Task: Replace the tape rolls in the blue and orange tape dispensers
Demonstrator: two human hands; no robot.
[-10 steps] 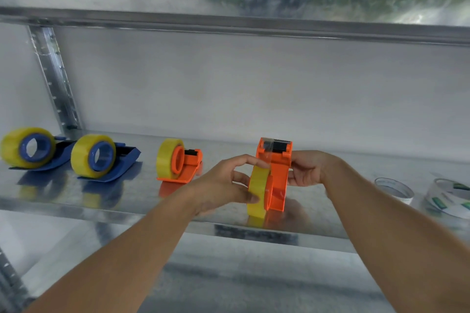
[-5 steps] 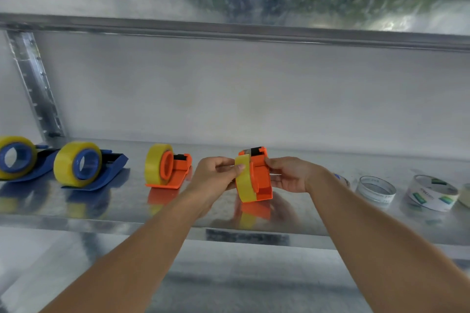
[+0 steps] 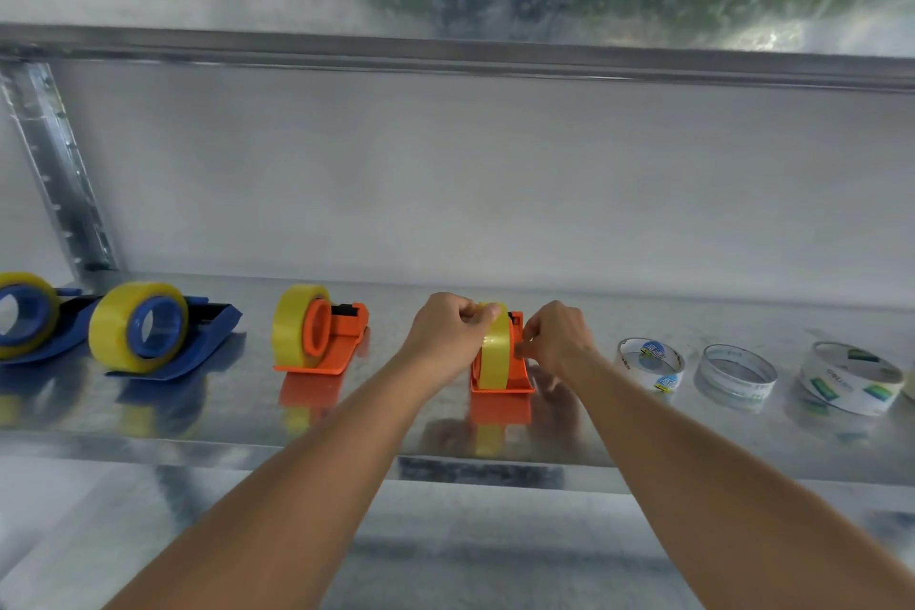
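Head view: three empty tape cores [image 3: 651, 362] just right of held orange dispenser [image 3: 515, 369]

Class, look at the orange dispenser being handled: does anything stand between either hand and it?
Nothing visible does. The left hand already pinches the yellow tape roll on the orange dispenser, and the right hand touches the dispenser's right side. The neighbouring orange dispenser and the empty cores stand apart.
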